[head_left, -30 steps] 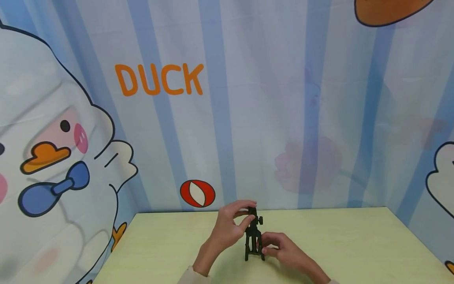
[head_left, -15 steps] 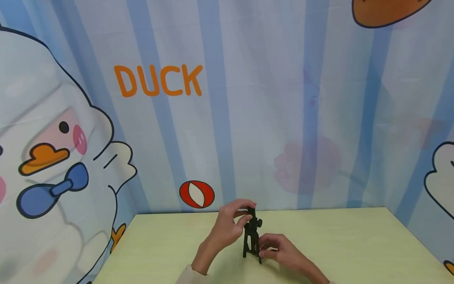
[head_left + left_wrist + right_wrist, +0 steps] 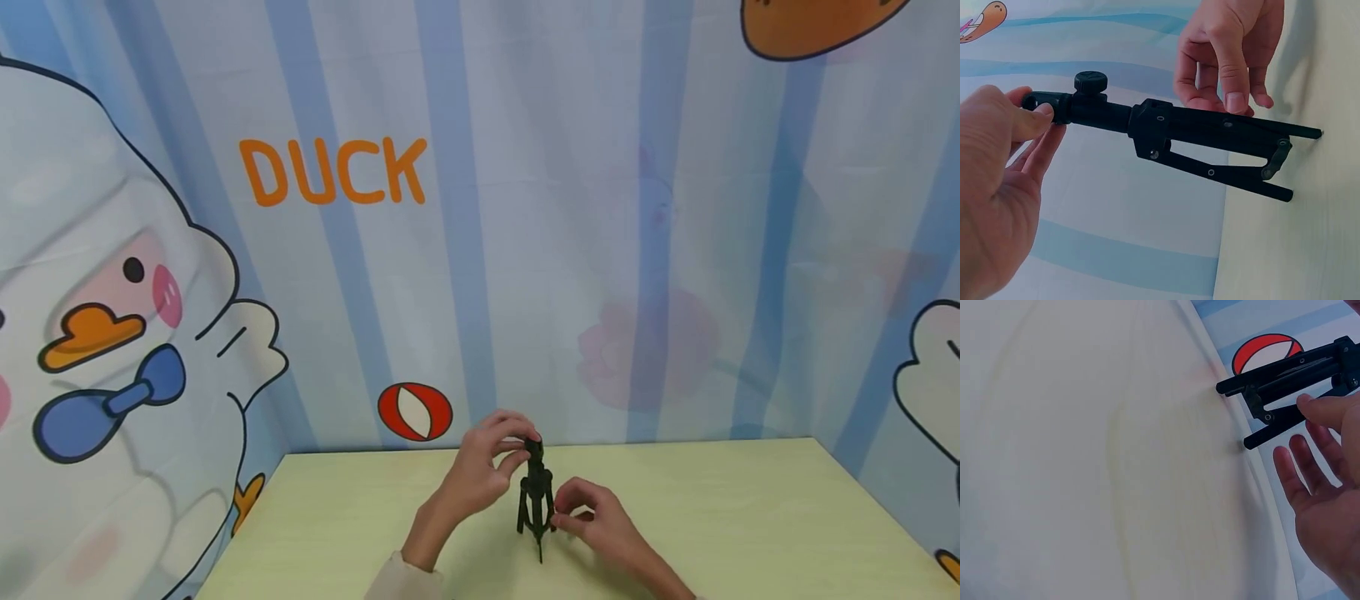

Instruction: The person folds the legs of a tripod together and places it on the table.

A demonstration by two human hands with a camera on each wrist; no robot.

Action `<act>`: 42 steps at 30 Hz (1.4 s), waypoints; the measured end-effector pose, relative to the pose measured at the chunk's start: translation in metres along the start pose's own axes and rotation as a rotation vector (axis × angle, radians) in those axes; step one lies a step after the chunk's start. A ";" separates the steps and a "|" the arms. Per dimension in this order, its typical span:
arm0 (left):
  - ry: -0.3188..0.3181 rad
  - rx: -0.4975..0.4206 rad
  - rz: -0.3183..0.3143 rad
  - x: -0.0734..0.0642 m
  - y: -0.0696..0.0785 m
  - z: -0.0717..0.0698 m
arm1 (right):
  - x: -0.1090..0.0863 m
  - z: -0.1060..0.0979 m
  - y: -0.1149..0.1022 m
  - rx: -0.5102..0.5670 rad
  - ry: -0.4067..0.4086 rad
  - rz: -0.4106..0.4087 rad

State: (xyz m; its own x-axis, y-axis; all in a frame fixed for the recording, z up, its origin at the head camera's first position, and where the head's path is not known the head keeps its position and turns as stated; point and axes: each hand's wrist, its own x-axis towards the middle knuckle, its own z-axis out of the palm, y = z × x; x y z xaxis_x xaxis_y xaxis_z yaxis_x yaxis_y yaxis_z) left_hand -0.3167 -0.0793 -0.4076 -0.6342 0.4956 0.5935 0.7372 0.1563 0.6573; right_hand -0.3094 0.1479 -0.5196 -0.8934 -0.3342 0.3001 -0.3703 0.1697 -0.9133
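A small black tripod (image 3: 536, 492) stands roughly upright on the pale yellow table, its legs (image 3: 1254, 187) partly spread and linked by short braces. My left hand (image 3: 480, 467) pinches the tripod's head at the top between thumb and fingers; a round knob (image 3: 1090, 82) sticks out just below that grip. Low on the right side, my right hand (image 3: 603, 521) has its thumb and forefinger on one leg. The right wrist view shows the thumb (image 3: 1322, 411) against that leg, with the other fingers loosely bent beneath and part of the hand out of frame.
The pale yellow table (image 3: 712, 492) ends at the back against a blue-and-white striped curtain (image 3: 555, 208). Printed on the curtain are a duck, orange lettering and a red-and-white ball (image 3: 415, 412).
The tripod has turned about its upright axis, so one leg now points toward the head camera. My right hand has shifted slightly up along the legs; my left hand keeps hold of the top.
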 end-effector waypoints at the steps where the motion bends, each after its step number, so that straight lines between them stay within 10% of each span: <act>1: -0.001 -0.008 -0.003 0.000 0.000 -0.001 | 0.000 0.000 0.000 -0.015 0.018 0.009; 12: 0.001 0.047 0.042 0.003 0.000 -0.003 | 0.006 0.005 0.007 0.017 -0.079 0.006; 23: -0.105 0.189 -0.056 0.012 0.015 -0.008 | 0.011 0.010 0.009 0.012 -0.174 -0.021; 42: -0.174 0.185 -0.062 0.012 0.017 -0.020 | 0.018 0.009 0.014 0.049 -0.237 -0.072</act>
State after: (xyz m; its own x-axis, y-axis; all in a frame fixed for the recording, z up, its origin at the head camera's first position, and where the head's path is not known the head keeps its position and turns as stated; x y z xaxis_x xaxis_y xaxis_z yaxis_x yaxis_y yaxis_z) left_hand -0.3168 -0.0874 -0.3798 -0.6419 0.6172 0.4551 0.7382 0.3368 0.5845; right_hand -0.3284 0.1360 -0.5297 -0.7787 -0.5525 0.2971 -0.4127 0.0945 -0.9059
